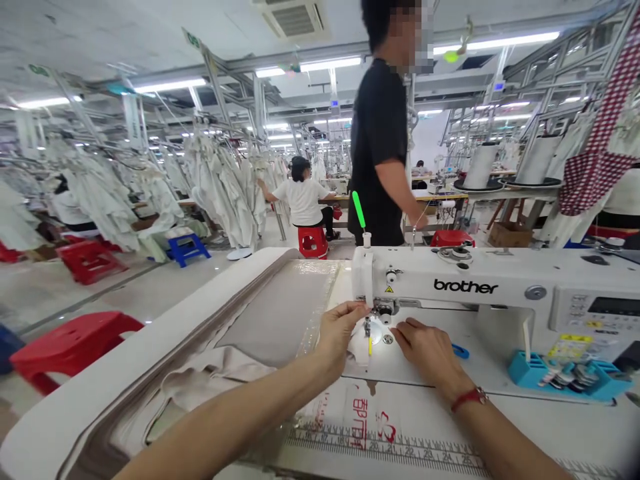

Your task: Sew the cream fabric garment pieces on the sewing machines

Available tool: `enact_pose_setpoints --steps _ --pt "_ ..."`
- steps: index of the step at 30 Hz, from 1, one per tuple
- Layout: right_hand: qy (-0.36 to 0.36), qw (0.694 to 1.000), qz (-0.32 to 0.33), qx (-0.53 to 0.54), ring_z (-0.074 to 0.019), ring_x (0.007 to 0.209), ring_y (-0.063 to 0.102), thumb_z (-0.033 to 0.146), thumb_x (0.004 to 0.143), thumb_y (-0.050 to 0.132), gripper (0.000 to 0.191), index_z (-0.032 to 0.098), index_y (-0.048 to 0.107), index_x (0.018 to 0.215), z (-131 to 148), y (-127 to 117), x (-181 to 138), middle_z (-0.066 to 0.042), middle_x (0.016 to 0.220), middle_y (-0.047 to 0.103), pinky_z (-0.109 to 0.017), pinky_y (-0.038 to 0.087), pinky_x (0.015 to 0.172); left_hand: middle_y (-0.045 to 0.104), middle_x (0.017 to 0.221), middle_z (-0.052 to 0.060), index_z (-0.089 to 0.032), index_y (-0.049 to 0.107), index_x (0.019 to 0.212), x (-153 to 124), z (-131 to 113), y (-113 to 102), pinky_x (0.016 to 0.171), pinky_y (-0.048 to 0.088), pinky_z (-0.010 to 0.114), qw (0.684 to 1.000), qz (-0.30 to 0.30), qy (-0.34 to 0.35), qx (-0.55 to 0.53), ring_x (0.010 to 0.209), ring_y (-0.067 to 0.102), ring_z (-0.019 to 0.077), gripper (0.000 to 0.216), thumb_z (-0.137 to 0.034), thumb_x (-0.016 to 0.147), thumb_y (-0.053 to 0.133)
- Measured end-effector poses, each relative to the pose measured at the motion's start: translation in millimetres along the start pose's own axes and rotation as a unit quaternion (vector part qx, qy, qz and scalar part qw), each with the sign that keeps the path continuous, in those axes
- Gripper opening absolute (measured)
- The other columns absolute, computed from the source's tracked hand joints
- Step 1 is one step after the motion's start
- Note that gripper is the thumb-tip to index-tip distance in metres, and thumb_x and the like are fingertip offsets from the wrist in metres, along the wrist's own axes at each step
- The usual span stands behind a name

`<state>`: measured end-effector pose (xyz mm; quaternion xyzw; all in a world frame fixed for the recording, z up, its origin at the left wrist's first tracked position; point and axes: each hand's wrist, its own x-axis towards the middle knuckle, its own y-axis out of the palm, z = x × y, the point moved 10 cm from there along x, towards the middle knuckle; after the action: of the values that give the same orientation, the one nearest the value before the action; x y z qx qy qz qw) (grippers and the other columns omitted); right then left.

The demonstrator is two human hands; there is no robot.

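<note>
The smooth white worktop (550, 427) carries a long beige cloth (270, 313), matte and soft, running away from me on the left. The glossy white sewing machine (480, 287) lies with its long arm left to right, needle end towards my hands. A blue plastic tray (523, 373) holds small metal bobbins (570, 377). Under the needle lies a small, pale, rounded fabric piece (359, 348); my left hand (343, 330) has its fingers drawn together over it, gripping what I cannot tell, while my right hand (425, 350) rests beside it, fingers released.
</note>
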<state>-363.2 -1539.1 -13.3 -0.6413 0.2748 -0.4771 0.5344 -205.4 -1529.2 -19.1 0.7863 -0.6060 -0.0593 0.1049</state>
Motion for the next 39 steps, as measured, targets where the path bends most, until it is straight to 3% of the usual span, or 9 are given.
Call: enact_pose_setpoints --steps 5,9,14,17,19,22,25,31,39 --pt "0.013 0.998 -0.008 0.065 -0.0239 0.067 0.069 0.022 0.098 0.047 0.031 0.015 0.071 0.080 -5.0 -5.1 0.8 -0.008 0.084 0.071 -0.030 0.026 0.053 0.059 0.063 0.002 -0.015 0.062 0.059 -2.7 -21.9 -6.1 0.057 0.041 0.027 0.986 0.031 0.124 0.103 0.057 0.053 0.0138 0.027 -0.038 0.071 0.071" --pt "0.044 0.984 -0.051 0.165 -0.0256 0.072 0.067 0.034 0.097 0.040 0.039 0.016 0.073 0.088 -8.1 -18.4 -1.4 -0.012 0.092 0.070 -0.032 0.035 0.058 0.056 0.065 0.001 -0.017 0.064 0.058 -31.3 -57.5 -23.9 0.066 0.040 0.029 0.923 0.070 0.311 0.213 0.068 0.052 0.0154 0.014 -0.018 0.072 0.068" --pt "0.047 0.925 0.026 0.377 -0.0152 0.042 0.056 0.059 0.096 0.032 0.062 0.016 0.075 0.098 36.3 -10.4 -10.6 -0.003 0.056 0.063 -0.027 0.042 0.045 0.054 0.067 0.000 -0.017 0.064 0.072 -93.9 -71.7 -20.4 0.066 0.035 0.029 0.748 0.149 0.560 0.324 0.068 0.045 0.0145 0.016 -0.008 0.084 0.059" --pt "0.072 0.851 0.074 0.515 -0.0119 0.032 0.046 0.059 0.094 0.037 0.062 0.015 0.065 0.127 60.9 -3.5 -17.7 -0.001 0.056 0.065 -0.026 0.038 0.037 0.052 0.064 -0.001 -0.016 0.061 0.072 -131.3 -58.8 -6.2 0.069 0.039 0.030 0.631 0.215 0.650 0.365 0.068 0.044 0.0153 0.022 -0.010 0.091 0.052" --pt "0.085 0.834 0.047 0.544 -0.0128 0.040 0.050 0.054 0.091 0.044 0.054 0.015 0.070 0.119 63.3 -6.8 -21.7 -0.004 0.065 0.068 -0.026 0.040 0.042 0.053 0.063 -0.002 -0.016 0.062 0.075 -146.8 -55.3 -2.3 0.072 0.041 0.030 0.578 0.258 0.685 0.359 0.067 0.045 0.0140 0.022 -0.015 0.095 0.052" --pt "0.057 0.872 0.016 0.485 -0.0178 0.060 0.060 0.042 0.087 0.051 0.035 0.020 0.077 0.081 67.2 -8.7 -28.8 -0.004 0.068 0.070 -0.028 0.044 0.057 0.068 0.085 -0.001 -0.016 0.066 0.098 -133.8 -62.9 -2.9 0.075 0.040 0.030 0.547 0.262 0.697 0.382 0.078 0.052 0.0138 0.010 -0.016 0.094 0.057" --pt "0.030 0.898 0.043 0.437 -0.0165 0.054 0.056 0.032 0.085 0.051 0.033 0.022 0.068 0.058 72.2 4.5 -32.5 0.000 0.057 0.065 -0.028 0.039 0.055 0.072 0.109 0.001 -0.020 0.064 0.113 -88.2 -58.0 2.3 0.069 0.037 0.030 0.507 0.265 0.657 0.491 0.086 0.055 0.0156 0.022 -0.014 0.093 0.058" --pt "0.066 0.917 0.028 0.392 -0.0226 0.071 0.070 0.034 0.085 0.050 0.029 0.024 0.074 0.073 43.2 16.6 -20.2 -0.003 0.077 0.077 -0.031 0.049 0.065 0.071 0.115 0.003 -0.018 0.061 0.121 -41.0 -36.1 3.0 0.071 0.040 0.031 0.469 0.283 0.631 0.549 0.091 0.058 0.0164 0.024 -0.024 0.100 0.053" --pt "0.129 0.923 -0.010 0.361 -0.0315 0.085 0.074 0.044 0.083 0.050 0.034 0.022 0.076 0.082 -3.1 13.8 -31.1 -0.007 0.091 0.079 -0.042 0.056 0.074 0.056 0.142 0.007 -0.017 0.042 0.143 -35.2 -4.2 17.8 0.078 0.047 0.029 0.448 0.311 0.604 0.581 0.100 0.061 0.0159 0.042 -0.019 0.101 0.044"
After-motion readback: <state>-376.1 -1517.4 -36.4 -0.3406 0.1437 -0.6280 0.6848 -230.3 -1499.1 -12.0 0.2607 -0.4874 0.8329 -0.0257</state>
